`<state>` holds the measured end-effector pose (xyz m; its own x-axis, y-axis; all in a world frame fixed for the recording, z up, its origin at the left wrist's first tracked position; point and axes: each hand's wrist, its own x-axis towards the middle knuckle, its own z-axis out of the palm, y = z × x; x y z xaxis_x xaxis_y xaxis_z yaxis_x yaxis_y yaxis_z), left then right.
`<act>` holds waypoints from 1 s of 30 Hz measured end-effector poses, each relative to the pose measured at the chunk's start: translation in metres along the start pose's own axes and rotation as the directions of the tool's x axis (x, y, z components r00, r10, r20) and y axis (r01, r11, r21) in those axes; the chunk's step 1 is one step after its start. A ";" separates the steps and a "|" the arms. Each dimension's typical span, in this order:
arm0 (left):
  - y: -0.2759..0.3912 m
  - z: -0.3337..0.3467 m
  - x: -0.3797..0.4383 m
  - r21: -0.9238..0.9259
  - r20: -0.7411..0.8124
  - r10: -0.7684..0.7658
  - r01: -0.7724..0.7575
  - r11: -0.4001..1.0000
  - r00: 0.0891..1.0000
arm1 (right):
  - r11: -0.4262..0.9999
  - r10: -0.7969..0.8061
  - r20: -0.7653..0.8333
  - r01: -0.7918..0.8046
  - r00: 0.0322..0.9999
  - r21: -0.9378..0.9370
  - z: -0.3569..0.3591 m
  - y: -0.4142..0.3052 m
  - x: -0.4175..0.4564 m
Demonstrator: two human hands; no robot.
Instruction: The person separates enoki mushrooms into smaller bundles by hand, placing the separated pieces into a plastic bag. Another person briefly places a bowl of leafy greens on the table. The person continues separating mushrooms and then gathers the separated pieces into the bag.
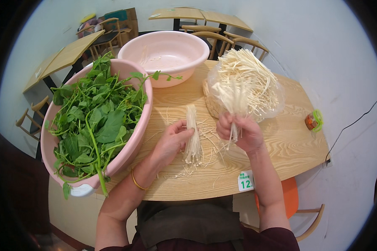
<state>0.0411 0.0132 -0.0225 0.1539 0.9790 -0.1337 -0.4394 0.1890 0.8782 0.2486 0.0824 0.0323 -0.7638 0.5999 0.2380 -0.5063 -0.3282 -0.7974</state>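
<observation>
My left hand [172,141] grips a bundle of enoki mushrooms [193,138] between thumb and fingers, its small caps pointing towards me just over the wooden table. Raised to the right, my right hand [242,130] is closed round a looser bunch of enoki [234,95], whose strands fan out upwards and hang below the fist. Behind that bunch, a clear plastic bag [278,102] holds a large heap of enoki [251,75]. Loose strands [210,135] lie scattered on the wood between my hands.
A pink basin of leafy greens [144,125] stands at the left, stems over its rim. Behind it is another pink basin [201,64] with a few scraps inside. A small jar with a green lid [311,121] stands at the right; a numbered card [246,181] lies at the near edge.
</observation>
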 end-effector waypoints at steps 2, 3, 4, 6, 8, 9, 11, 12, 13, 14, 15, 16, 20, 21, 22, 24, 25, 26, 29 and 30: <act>0.003 0.001 -0.002 -0.054 -0.019 0.003 -0.004 0.999 1.000 | 0.995 -0.097 -0.156 0.094 0.983 -0.031 0.010 0.001 0.003; 0.005 0.006 -0.003 -0.079 -0.023 0.014 -0.015 0.997 1.000 | 0.996 -0.063 -0.167 0.050 0.984 -0.079 0.010 -0.001 0.003; 0.007 0.009 -0.004 -0.104 -0.026 0.024 -0.027 0.994 0.999 | 0.992 -0.028 -0.180 0.005 0.983 -0.127 0.010 -0.002 0.003; 0.008 0.011 -0.005 -0.117 -0.005 0.030 -0.030 0.993 1.000 | 0.973 0.057 -0.216 -0.103 0.975 -0.205 0.007 -0.002 0.004; 0.009 0.011 -0.006 -0.130 0.030 0.030 -0.026 0.991 0.999 | 0.939 0.158 -0.263 -0.228 0.952 -0.260 0.003 0.004 0.005; 0.009 0.009 -0.006 -0.137 0.056 0.027 -0.020 0.990 0.998 | 0.887 0.169 -0.288 -0.272 0.943 -0.372 0.007 0.006 0.006; 0.010 0.009 -0.007 -0.149 0.073 0.031 -0.020 0.989 0.997 | 0.740 0.180 -0.338 -0.354 0.924 -0.572 0.020 0.014 0.008; 0.011 0.013 -0.008 -0.155 0.067 0.038 -0.027 0.987 0.997 | 0.748 0.146 -0.274 -0.287 0.951 -0.598 0.023 0.020 0.009; 0.012 0.015 -0.009 -0.161 0.060 0.045 -0.035 0.986 0.997 | 0.743 0.155 -0.274 -0.295 0.949 -0.600 0.025 0.021 0.009; 0.010 0.012 -0.007 -0.141 0.052 0.046 -0.039 0.989 0.998 | 0.739 0.165 -0.275 -0.303 0.947 -0.602 0.026 0.022 0.009; 0.008 0.008 -0.005 -0.123 0.043 0.050 -0.045 0.991 0.998 | 0.732 0.174 -0.275 -0.311 0.946 -0.606 0.027 0.022 0.009; 0.006 0.005 -0.004 -0.105 0.035 0.055 -0.051 0.993 0.998 | 0.759 0.205 -0.284 -0.335 0.937 -0.558 0.022 0.021 0.008; 0.014 0.011 -0.006 -0.131 0.062 0.033 -0.025 0.991 0.998 | 0.800 0.260 -0.287 -0.372 0.922 -0.470 0.009 0.016 0.005; 0.016 0.011 -0.008 -0.128 0.065 0.027 -0.018 0.992 0.998 | 0.799 0.257 -0.282 -0.367 0.924 -0.476 0.010 0.015 0.005; 0.017 0.011 -0.009 -0.126 0.068 0.020 -0.011 0.992 0.997 | 0.812 0.277 -0.288 -0.384 0.917 -0.439 0.010 0.013 0.005; 0.017 0.009 -0.008 -0.107 0.063 0.046 -0.039 0.993 0.997 | 0.836 0.317 -0.298 -0.414 0.900 -0.362 0.011 0.011 0.005; 0.017 0.009 -0.007 -0.097 0.060 0.057 -0.051 0.994 0.997 | 0.810 0.258 -0.280 -0.365 0.925 -0.460 0.013 0.014 0.005; 0.018 0.010 -0.008 -0.104 0.056 0.057 -0.051 0.993 0.997 | 0.773 0.200 -0.255 -0.312 0.946 -0.552 0.015 0.019 0.004; 0.022 0.012 -0.012 -0.096 0.043 0.055 -0.051 0.994 0.998 | 0.759 0.161 -0.235 -0.272 0.959 -0.592 0.027 0.021 0.007; 0.021 0.011 -0.012 -0.075 0.043 0.057 -0.054 0.996 0.997 | 0.773 0.170 -0.241 -0.281 0.955 -0.568 0.031 0.021 0.007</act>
<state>0.0396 0.0043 0.0026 0.1665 0.9840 -0.0636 -0.5120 0.1414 0.8473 0.2205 0.0567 0.0345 -0.7192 0.6936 -0.0418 0.0507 -0.0077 -0.9987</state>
